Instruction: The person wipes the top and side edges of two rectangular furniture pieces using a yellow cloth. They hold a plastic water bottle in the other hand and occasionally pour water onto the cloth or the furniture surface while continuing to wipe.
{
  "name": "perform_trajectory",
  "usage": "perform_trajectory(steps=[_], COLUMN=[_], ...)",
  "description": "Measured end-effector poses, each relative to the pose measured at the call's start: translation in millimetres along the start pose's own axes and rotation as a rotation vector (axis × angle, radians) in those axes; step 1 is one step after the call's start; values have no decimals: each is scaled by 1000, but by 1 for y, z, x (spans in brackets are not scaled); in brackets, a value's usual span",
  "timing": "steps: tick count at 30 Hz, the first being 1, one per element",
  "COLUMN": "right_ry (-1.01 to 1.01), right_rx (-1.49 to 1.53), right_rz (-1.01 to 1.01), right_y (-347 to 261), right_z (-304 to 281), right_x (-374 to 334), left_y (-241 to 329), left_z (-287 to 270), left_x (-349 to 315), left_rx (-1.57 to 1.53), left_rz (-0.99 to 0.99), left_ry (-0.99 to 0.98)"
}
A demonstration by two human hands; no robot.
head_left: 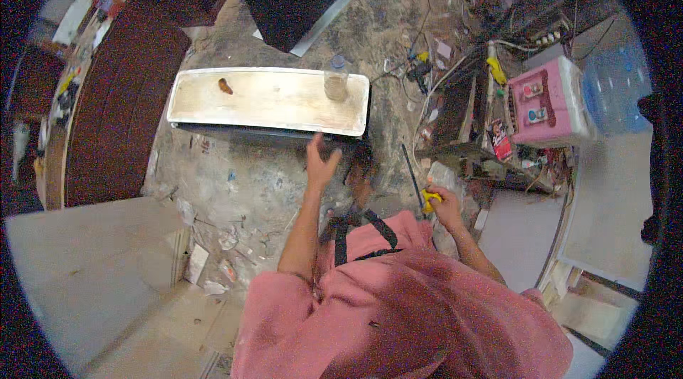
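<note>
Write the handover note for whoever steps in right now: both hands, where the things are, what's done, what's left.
Left hand: open, empty, fingers spread, reaching toward the near edge of the long white panel.
Right hand: closed on a yellow-handled screwdriver, shaft pointing up and away.
On the panel: a clear bottle near its right end, a small brown object near its left.
Done: screwdriver in hand.
Left: its tip touches nothing; the panel is not yet gripped.

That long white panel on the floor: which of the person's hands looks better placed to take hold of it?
Probably the left hand. It is open and empty, reaching forward close to the near edge of the white panel. The right hand is farther back and off to the side, with its grip closed on a yellow-handled screwdriver.
</note>
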State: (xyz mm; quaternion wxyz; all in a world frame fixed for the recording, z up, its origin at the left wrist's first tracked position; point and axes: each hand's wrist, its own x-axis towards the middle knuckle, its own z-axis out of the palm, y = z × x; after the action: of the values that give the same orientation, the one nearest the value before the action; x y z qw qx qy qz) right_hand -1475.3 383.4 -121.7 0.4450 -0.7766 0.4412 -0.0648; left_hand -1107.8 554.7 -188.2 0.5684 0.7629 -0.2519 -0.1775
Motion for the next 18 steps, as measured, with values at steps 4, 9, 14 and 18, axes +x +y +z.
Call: perform_trajectory(steps=[4,9,14,18], right_ry=[-153,-379,-517,-638], right_rx=[238,404,-12,-143], right_rz=[104,107,-323,-267], right_y=[-64,-127,-127,-98], right_z=[12,48,53,14], right_x=[29,41,66,110], left_y=[19,55,65,39], left_z=[35,50,71,114], left_x=[-127,-159,-117,-83], left_rx=[-262,-473,-684,-262], left_rz=[-229,-425,-435,-472], left_ry=[-106,-379,-340,-415])
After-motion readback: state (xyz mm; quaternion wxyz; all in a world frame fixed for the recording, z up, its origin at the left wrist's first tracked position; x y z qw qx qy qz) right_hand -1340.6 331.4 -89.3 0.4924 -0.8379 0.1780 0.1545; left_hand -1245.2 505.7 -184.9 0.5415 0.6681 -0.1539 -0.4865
